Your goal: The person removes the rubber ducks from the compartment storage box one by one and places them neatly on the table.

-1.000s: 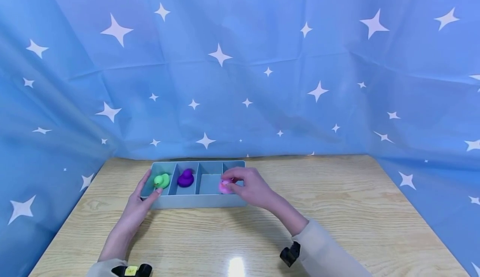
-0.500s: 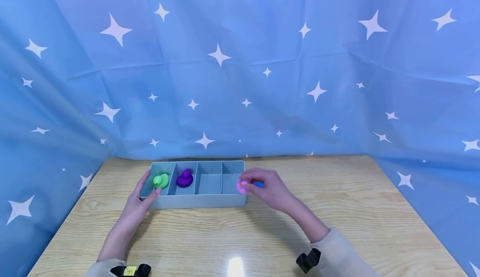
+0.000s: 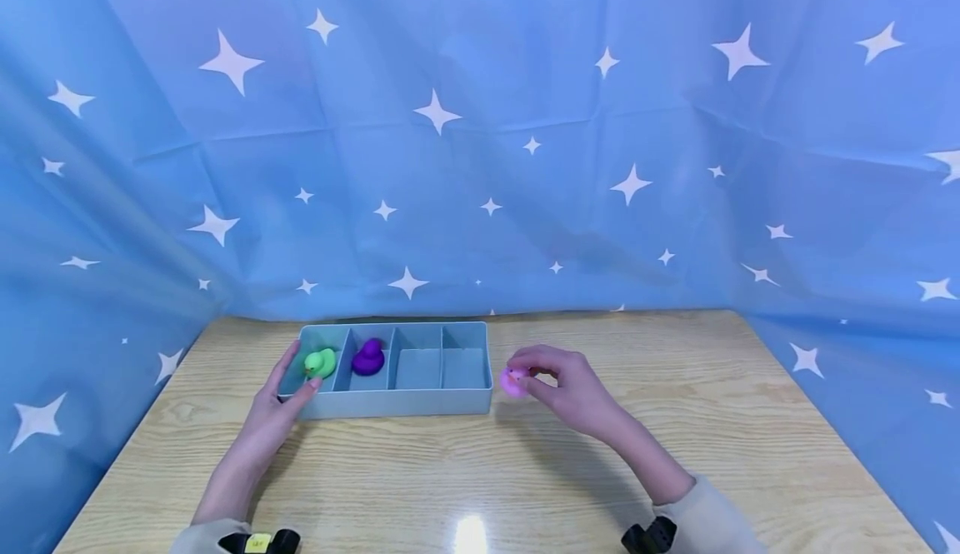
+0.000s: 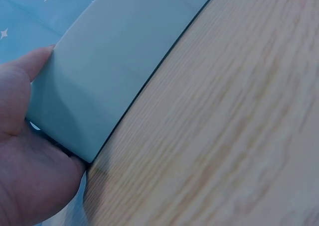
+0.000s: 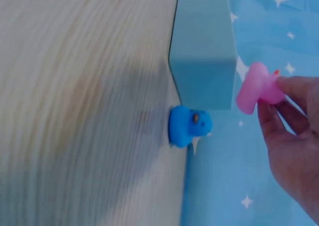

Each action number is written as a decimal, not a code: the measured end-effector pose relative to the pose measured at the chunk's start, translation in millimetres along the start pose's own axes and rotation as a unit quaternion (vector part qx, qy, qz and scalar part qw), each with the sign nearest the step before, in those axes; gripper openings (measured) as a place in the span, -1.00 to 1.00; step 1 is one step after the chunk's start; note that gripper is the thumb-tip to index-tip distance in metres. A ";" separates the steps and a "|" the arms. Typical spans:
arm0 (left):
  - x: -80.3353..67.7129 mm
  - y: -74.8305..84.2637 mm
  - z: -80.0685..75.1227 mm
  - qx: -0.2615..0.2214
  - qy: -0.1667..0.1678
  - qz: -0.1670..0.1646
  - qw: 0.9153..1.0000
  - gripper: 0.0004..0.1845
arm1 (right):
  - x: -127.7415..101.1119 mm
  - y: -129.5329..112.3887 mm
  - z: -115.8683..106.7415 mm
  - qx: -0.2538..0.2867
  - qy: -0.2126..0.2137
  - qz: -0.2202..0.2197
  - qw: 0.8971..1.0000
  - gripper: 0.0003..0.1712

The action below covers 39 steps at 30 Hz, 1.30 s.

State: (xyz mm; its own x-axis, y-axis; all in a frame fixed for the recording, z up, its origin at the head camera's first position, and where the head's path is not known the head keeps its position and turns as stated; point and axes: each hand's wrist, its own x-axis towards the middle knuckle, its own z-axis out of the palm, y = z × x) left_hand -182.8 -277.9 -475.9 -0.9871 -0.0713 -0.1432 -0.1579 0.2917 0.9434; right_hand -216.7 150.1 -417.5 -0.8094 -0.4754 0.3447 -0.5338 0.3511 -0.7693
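Observation:
My right hand (image 3: pixel 573 391) pinches a pink rubber duck (image 3: pixel 512 383) between thumb and fingertips, just right of a pale blue divided box (image 3: pixel 397 404). The right wrist view shows the pink duck (image 5: pixel 253 87) held above the table. Beside the box's right end a blue rubber duck (image 5: pixel 180 127) stands on the table, hidden behind my right hand in the head view. My left hand (image 3: pixel 272 412) holds the box's left end, thumb over the front rim. Inside are a green duck (image 3: pixel 321 362) in the leftmost compartment and a purple duck (image 3: pixel 368 358) beside it.
The wooden table (image 3: pixel 397 479) runs back to a blue curtain (image 3: pixel 525 162) with white stars, which also hangs along both sides. The box's two right compartments hold no ducks.
My right hand has carried the pink duck rightward, from over the box's right half to past its right end. The left hand keeps its hold on the box.

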 end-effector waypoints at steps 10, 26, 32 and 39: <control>-2.2 2.0 0.2 0.006 -0.001 0.000 1.000 -0.06 | -17.0 5.8 -12.6 -0.022 0.005 0.033 0.999 -0.76; -1.6 0.5 0.1 0.007 -0.003 0.004 1.000 -0.07 | -27.8 13.0 -9.5 0.005 -0.001 0.049 0.999 -0.76; -1.4 -0.4 -0.2 -0.001 -0.002 0.013 1.000 -0.06 | -29.5 17.1 -7.7 0.008 0.000 0.053 0.999 -0.76; -2.4 -0.5 -0.1 -0.004 -0.001 0.016 1.000 -0.06 | -31.1 22.2 -4.4 0.011 0.005 0.059 0.998 -0.78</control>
State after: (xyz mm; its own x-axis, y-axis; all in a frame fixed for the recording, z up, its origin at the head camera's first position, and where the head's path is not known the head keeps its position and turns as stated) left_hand -180.3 -278.0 -476.0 -0.9917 -0.0596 -0.1136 -0.1260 0.2868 0.9497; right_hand -204.5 176.2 -443.0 -0.8687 -0.4243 0.2555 -0.4288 0.3861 -0.8167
